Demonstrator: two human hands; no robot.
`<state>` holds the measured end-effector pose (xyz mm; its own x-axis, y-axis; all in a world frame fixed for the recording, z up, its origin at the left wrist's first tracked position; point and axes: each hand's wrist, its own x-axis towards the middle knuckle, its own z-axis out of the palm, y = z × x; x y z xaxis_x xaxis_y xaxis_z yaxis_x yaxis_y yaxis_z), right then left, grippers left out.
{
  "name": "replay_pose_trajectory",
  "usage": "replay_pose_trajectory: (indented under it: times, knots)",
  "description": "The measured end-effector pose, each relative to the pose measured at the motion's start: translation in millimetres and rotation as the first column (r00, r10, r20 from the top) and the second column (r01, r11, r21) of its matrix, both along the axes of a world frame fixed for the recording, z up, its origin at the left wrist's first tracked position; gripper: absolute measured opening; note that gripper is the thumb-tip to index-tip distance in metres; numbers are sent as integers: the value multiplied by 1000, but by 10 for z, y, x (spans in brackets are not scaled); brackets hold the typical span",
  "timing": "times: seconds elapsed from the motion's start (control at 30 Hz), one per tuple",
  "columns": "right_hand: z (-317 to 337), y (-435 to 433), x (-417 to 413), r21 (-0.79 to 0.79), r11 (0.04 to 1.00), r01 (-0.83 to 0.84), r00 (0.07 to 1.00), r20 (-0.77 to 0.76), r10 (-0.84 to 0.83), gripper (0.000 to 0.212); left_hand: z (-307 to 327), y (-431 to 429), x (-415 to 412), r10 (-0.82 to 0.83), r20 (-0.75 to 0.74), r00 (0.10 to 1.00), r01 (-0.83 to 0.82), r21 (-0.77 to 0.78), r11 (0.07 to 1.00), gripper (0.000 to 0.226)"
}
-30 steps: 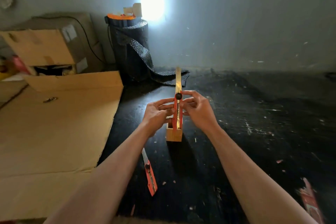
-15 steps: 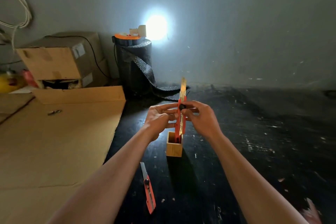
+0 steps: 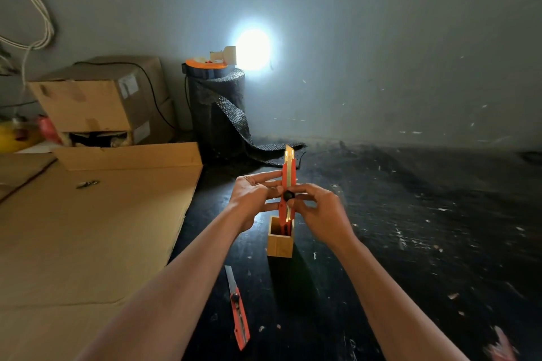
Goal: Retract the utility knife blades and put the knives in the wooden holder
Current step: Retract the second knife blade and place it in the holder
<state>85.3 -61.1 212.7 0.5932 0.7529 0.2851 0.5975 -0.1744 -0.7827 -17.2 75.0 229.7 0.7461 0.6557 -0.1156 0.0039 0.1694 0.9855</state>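
Note:
An orange utility knife [image 3: 287, 176] stands upright with its lower end inside the small wooden holder [image 3: 280, 245] on the dark tabletop. A short length of blade sticks out of its top. My left hand [image 3: 253, 196] grips the knife body from the left. My right hand [image 3: 321, 211] holds it from the right, thumb and finger on the black slider knob. A second orange utility knife [image 3: 239, 313] lies flat on the table in front of the holder, blade extended and pointing away from me.
A large flattened cardboard sheet [image 3: 88, 228] covers the table's left side. Cardboard boxes [image 3: 96, 99] stand at the back left. A black mesh roll [image 3: 218, 108] with an orange reel on top stands against the wall. A red scrap [image 3: 501, 346] lies at the bottom right.
The blade sticks out less above the knife body than before; the black knob sits lower on the body. Both hands stay on the knife in the holder. The camera has tilted up.

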Motion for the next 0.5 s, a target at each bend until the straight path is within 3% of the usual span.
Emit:
replay_pose_trajectory:
  times: [0.3,0.5]
  knots:
    - [-24,-64,-82,-49,999,-23,996,87,27,27,39,-34,11,63,19,998,-64,62,996,36]
    - [43,-28,-87,-27,999,22,998,62,-20,33,135,-32,71,74,30,997,-77,123,989,36]
